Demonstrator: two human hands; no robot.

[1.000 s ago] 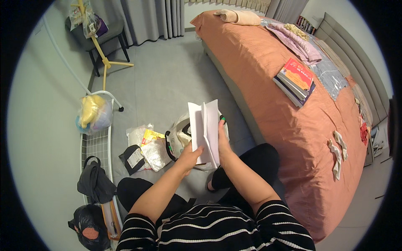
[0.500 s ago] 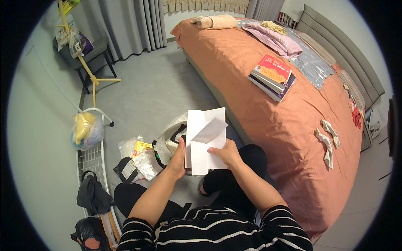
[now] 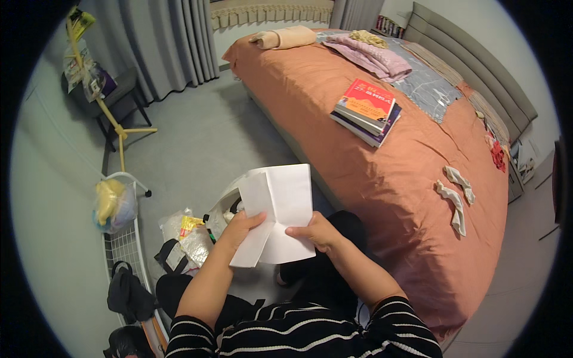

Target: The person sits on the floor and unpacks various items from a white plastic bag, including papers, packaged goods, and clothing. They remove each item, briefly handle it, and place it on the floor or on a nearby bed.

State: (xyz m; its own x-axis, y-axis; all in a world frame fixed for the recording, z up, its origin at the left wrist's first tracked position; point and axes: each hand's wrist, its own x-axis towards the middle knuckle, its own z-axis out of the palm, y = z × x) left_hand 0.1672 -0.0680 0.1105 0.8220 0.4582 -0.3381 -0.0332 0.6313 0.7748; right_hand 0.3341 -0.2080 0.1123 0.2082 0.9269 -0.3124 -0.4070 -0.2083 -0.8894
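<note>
Both my hands hold a blank white folded paper (image 3: 291,194) in front of me, spread out with a crease down its middle. My left hand (image 3: 243,228) grips its left part, thumb lying on top. On the right part, the thumb of my right hand (image 3: 315,232) presses near the crease, with the fingers behind and hidden. Beneath the paper, partly covered by it, a whitish plastic bag (image 3: 222,209) stands on the floor with dark and pale things inside.
Clear plastic packaging (image 3: 196,243) and a black item with a white label (image 3: 173,255) lie left of the bag. A white wire rack (image 3: 119,243) runs along the wall. On the right stands a bed (image 3: 382,197) bearing stacked books (image 3: 365,107) and white socks (image 3: 453,203).
The raised flap of paper has turned down to the left, and the sheet lies spread wider. My left hand's thumb has come onto the paper's face. The view has shifted slightly.
</note>
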